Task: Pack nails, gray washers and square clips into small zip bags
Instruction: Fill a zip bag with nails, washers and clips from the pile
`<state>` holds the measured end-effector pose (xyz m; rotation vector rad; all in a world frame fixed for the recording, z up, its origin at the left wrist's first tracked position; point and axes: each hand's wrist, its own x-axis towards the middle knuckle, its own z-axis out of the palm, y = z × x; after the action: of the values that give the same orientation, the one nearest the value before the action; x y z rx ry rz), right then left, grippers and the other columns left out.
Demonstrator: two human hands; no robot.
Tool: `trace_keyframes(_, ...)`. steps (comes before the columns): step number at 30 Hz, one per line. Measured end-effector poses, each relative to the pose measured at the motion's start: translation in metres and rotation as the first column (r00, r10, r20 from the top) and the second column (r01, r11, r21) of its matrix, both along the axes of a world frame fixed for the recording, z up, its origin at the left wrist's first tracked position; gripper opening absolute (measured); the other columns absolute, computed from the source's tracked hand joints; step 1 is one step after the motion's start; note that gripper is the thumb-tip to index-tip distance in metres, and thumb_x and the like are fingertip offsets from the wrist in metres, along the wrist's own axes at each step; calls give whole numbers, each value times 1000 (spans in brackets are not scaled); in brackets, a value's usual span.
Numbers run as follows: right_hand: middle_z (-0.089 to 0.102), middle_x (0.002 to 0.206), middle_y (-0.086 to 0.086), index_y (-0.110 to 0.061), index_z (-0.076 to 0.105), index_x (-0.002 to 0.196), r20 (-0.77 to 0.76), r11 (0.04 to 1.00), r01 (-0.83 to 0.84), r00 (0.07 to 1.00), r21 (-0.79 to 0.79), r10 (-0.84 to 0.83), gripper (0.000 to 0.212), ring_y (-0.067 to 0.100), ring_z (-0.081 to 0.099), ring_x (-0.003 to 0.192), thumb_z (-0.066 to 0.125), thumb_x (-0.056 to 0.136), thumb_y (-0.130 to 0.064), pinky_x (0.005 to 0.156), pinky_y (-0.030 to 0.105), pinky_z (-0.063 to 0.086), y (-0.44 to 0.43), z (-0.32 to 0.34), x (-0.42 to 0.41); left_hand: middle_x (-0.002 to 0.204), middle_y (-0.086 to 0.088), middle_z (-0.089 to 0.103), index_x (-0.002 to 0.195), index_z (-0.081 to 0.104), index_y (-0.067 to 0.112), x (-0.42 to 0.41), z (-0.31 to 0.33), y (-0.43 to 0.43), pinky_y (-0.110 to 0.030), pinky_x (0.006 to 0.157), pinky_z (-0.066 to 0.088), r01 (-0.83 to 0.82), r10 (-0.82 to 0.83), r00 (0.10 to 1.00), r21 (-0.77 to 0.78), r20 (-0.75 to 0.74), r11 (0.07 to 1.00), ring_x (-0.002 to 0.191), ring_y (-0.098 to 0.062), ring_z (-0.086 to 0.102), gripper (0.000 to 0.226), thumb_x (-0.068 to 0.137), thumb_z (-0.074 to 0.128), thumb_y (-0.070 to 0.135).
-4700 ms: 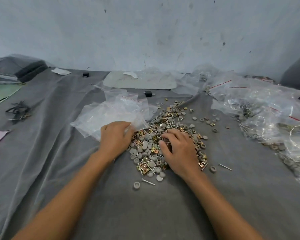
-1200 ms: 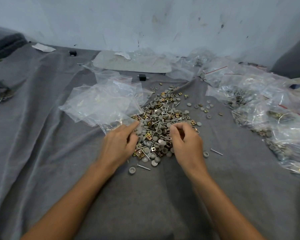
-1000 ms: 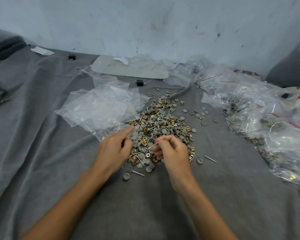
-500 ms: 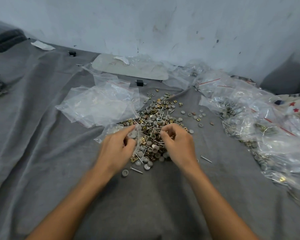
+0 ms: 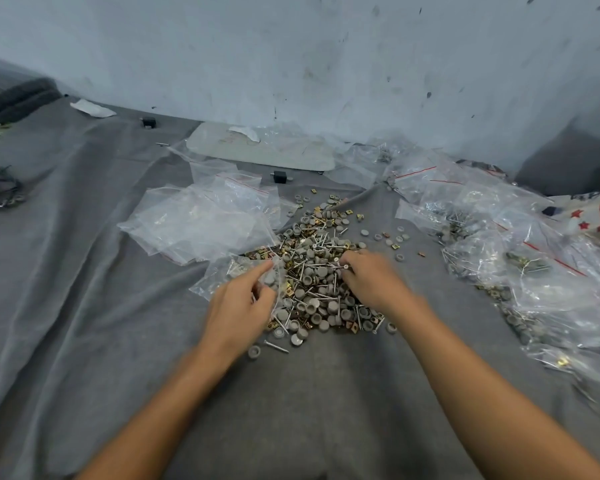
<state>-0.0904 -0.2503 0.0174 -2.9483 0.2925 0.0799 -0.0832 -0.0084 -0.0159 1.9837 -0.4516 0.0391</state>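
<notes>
Left hand (image 5: 241, 306): thumb and fingers pinch bag (image 5: 222, 275) mouth at pile (image 5: 316, 296) edge, probably holding it open for loading. Right hand (image 5: 373, 282): curled fingertips pinch nail (image 5: 340, 267) atop the pile. Empty bags (image 5: 201, 223) left, filled bags (image 5: 520, 258) well right.

The pile (image 5: 314, 275) lay mid-cloth (image 5: 84, 306). Empty bags (image 5: 194, 226) lay to its left, filled bags (image 5: 506, 258) to its right, a board (image 5: 267, 152) behind, near the wall (image 5: 291, 64). The left hand (image 5: 239, 308) held a bag (image 5: 224, 273) at the pile's left edge; the right hand (image 5: 374, 282) pinched a nail (image 5: 342, 268) on the pile.
</notes>
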Motion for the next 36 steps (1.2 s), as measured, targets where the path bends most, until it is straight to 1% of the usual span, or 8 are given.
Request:
trace_keyframes(4,64,113,0,-20,66,112,93,995,10,995,96,-19,18,23,58,106,52,105,-30,90,41,49,2,1,-12,62,6,61,144,52,34,-1,-1,1,-13,43,40,17,-17,1000,6,-10,1000,45,0,47,47,99,53,19)
trace_keyframes(8,65,95,-6,-24,63,100,160,974,25,985,227,-62,13,14,59,83,54,104,-32,68,33,44,2,2,-17,65,10,64,143,52,36,-2,0,3,-13,44,41,14,-14,1000,15,-4,1000,44,-1,45,46,98,53,23)
trace_keyframes(14,61,71,-4,-21,63,86,198,905,42,970,423,-138,20,14,53,66,55,102,-31,61,33,39,3,6,-21,64,8,64,141,53,39,-4,3,0,-13,45,36,9,-10,1000,58,21,998,44,-2,45,47,97,53,22)
trace_keyframes(22,59,70,-1,-18,67,88,163,833,76,967,547,-195,23,13,49,63,57,100,-34,62,31,37,0,0,-26,75,17,66,141,54,39,-1,5,1,-14,46,41,18,-19,1000,86,6,996,46,-2,49,47,96,53,25)
trace_keyframes(25,59,70,-6,-20,68,86,179,810,75,960,581,-217,18,11,50,65,63,98,-33,62,30,39,-1,-2,-26,64,21,64,139,56,38,2,6,0,-13,47,39,24,-24,1000,118,6,993,44,-2,48,46,95,49,28)
trace_keyframes(28,59,62,-14,-22,71,84,189,787,80,951,611,-244,13,4,49,60,70,94,-31,61,27,39,2,-5,-27,56,14,63,139,57,39,4,6,0,-15,44,34,-5,2,1000,131,22,991,42,-3,45,45,96,48,28)
trace_keyframes(31,66,66,-17,-24,72,83,218,817,66,949,573,-230,10,-1,54,63,72,91,-30,62,24,39,7,-8,-30,60,7,66,139,57,38,3,6,-3,-15,43,34,-15,9,999,132,40,991,42,-3,45,44,98,48,25)
trace_keyframes(36,70,82,-8,-23,70,85,216,857,42,960,514,-177,9,8,61,78,70,92,-27,65,26,43,15,-7,-32,60,4,66,140,56,36,0,9,-5,-15,43,37,6,-12,999,129,47,992,43,-3,45,43,99,49,22)
